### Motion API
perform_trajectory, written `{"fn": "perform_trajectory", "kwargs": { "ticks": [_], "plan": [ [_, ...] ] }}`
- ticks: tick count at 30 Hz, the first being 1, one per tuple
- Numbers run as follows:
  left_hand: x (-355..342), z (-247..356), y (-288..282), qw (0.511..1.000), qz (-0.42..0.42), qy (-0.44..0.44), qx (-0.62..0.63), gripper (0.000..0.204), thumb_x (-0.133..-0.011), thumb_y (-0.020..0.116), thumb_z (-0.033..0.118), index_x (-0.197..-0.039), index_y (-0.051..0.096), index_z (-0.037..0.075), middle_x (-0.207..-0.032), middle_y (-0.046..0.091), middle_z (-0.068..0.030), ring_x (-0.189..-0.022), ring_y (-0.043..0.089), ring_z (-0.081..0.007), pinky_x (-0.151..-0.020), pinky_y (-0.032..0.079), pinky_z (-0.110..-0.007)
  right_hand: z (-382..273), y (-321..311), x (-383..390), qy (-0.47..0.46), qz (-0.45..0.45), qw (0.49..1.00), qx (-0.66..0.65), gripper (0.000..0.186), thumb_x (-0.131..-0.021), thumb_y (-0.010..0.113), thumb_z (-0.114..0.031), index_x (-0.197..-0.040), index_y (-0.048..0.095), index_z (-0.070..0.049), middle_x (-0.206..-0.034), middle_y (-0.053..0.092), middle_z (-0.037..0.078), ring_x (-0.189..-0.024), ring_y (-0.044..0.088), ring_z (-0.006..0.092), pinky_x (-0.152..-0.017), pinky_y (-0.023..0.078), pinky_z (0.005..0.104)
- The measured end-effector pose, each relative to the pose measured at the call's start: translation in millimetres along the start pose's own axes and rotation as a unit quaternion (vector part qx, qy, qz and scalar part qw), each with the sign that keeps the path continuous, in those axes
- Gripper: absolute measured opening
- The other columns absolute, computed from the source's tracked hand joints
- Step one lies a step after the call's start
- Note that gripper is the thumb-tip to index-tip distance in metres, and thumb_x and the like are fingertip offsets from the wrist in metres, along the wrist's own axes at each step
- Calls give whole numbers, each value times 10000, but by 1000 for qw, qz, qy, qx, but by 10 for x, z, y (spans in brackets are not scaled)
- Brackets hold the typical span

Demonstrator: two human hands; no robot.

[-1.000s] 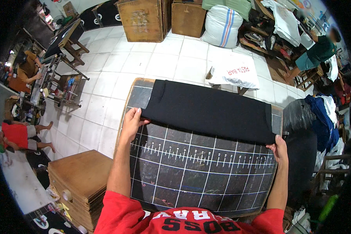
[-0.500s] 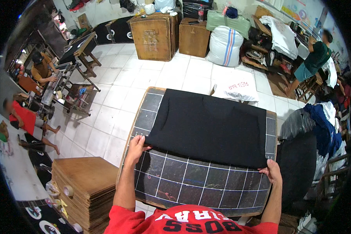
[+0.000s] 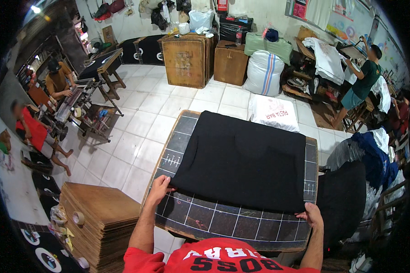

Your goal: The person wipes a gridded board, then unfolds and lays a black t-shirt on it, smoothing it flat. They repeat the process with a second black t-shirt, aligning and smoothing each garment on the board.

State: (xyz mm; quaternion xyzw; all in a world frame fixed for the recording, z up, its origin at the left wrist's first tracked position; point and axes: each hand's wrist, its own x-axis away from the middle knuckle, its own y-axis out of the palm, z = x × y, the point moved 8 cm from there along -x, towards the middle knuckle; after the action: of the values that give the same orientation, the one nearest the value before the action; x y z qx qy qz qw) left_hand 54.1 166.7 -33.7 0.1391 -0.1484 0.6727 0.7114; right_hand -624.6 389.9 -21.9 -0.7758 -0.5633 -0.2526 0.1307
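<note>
A piece of black cloth (image 3: 246,159), apparently folded, lies across a dark cutting board (image 3: 269,227) ruled with white grid lines. At the cloth's near left corner, the fingers of my left hand (image 3: 158,191) are closed on its edge. My right hand (image 3: 312,215) pinches the near right corner between thumb and fingers. Between my hands the near edge runs fairly straight, with soft creases in the cloth toward the left. Fingertips under the fabric are partly hidden.
A stack of brown boards (image 3: 100,209) with a tape roll (image 3: 78,218) stands at my left. More black cloth (image 3: 344,195) hangs at the right. Beyond are a printed white bag (image 3: 273,116), wooden boxes (image 3: 184,61) and a striped sack (image 3: 265,73). Other people work at both sides.
Both hands have drawn the cloth's near edge toward me, covering more of the grid. My view has tilted up slightly. At the right, a person has raised a frame.
</note>
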Motion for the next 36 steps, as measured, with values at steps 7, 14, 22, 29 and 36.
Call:
{"fn": "perform_trajectory", "kwargs": {
  "ticks": [7,14,22,29,36],
  "plan": [
    [234,-24,-51,1000,-15,10,-8,246,-1102,526,218,-987,570,5,-920,614,-60,-834,675,-180,-786,623,-378,197,-63,153,26,11,999,-25,429,-1052,613,-333,-1137,581,87,-1017,719,249,-820,761,388,-688,669,413],
    [386,-143,-115,1000,-11,0,-1,243,-1099,526,219,-1005,585,3,-914,612,-62,-824,672,-175,-766,622,-363,285,-44,283,42,20,999,-9,404,-1048,628,-327,-1120,571,67,-979,707,235,-822,759,401,-680,658,423],
    [549,-208,-221,1000,-1,1,7,249,-1107,510,226,-1002,576,10,-941,638,-70,-871,693,-186,-790,627,-368,432,-8,447,61,22,998,-6,340,-1068,594,-308,-1050,550,29,-925,675,199,-827,755,435,-646,652,429],
    [667,-227,-265,1000,7,-7,-6,247,-1106,504,214,-1018,579,-5,-955,642,-78,-877,696,-199,-800,626,-373,520,11,522,75,10,997,6,291,-1105,514,-265,-964,504,-10,-866,635,154,-848,757,445,-635,652,407],
    [691,-275,-292,1000,5,-23,17,245,-1105,514,219,-1017,583,1,-962,609,-75,-878,672,-192,-804,637,-383,481,76,595,77,29,996,40,291,-1106,510,-257,-995,526,11,-871,647,164,-828,763,410,-633,650,390]
  ]
}}
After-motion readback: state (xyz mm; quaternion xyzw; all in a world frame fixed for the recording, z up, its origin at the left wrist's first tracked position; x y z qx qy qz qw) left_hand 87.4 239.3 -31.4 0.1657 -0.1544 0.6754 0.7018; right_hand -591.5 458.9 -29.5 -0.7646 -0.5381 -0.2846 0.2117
